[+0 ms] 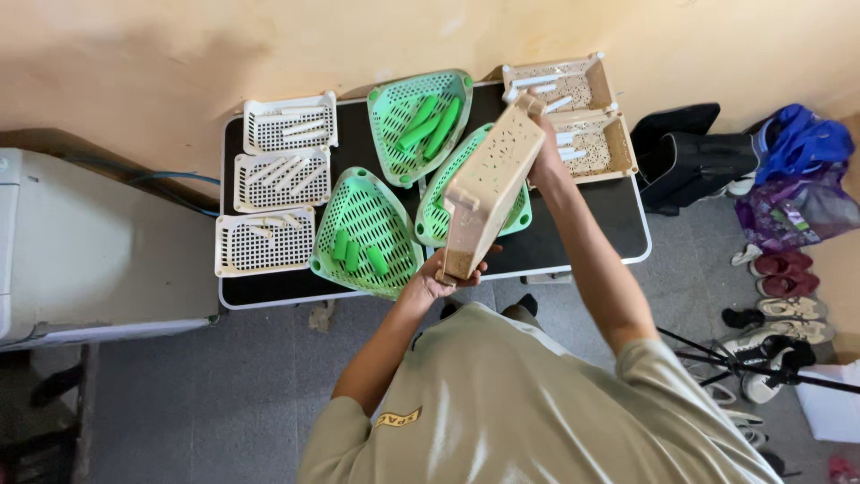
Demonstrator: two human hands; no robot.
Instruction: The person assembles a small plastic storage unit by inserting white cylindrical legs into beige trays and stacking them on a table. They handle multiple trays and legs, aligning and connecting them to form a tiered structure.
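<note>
Perforated matt plastic – beige basket (491, 175), green baskets (365, 229).

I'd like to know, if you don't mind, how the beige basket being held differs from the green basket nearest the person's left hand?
The beige basket is rectangular; the green basket is roughly triangular with rounded corners. The beige basket is lifted and tilted, gripped by the left hand and right hand; the green basket lies flat on the black table. The green basket holds green cylinders. Both have perforated walls.
</note>
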